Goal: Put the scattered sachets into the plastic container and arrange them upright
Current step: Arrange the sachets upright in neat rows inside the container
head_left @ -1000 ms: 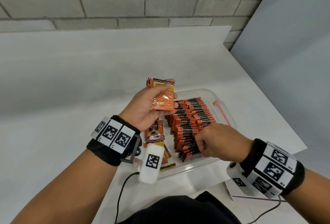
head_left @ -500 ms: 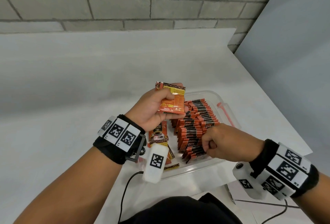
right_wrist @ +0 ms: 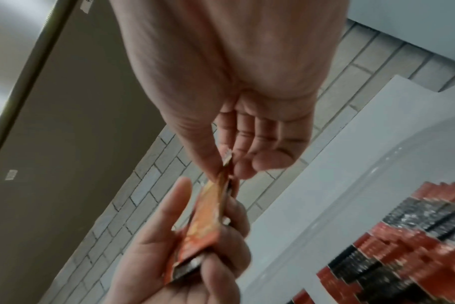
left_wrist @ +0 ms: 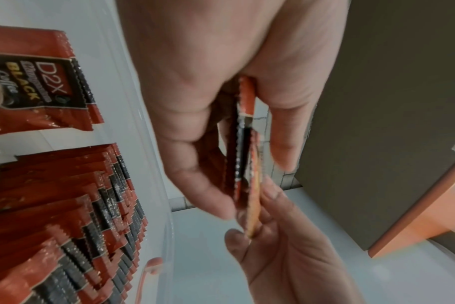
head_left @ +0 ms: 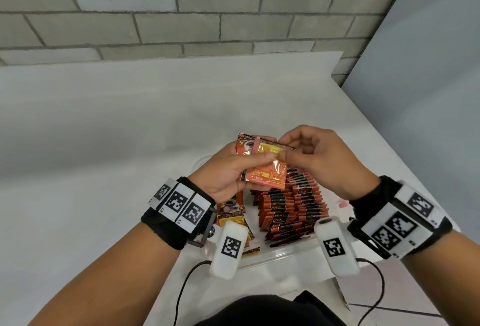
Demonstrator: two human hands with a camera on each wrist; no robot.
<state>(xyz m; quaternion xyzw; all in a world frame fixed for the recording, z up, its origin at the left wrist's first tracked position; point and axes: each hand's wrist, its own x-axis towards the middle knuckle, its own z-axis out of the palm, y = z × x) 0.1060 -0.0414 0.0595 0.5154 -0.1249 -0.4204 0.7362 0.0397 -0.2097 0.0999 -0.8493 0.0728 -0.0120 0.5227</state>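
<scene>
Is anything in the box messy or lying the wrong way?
Yes. In the clear plastic container, most orange-and-black sachets stand in neat rows, but a few coffee sachets on its left side lie flat, not upright. The left hand and right hand hold more orange sachets above it.

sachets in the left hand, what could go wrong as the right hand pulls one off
The left hand holds a small stack of sachets by its edges; the right hand pinching one corner could drag out several at once. Any that fall might knock over the upright rows in the plastic container below.
</scene>
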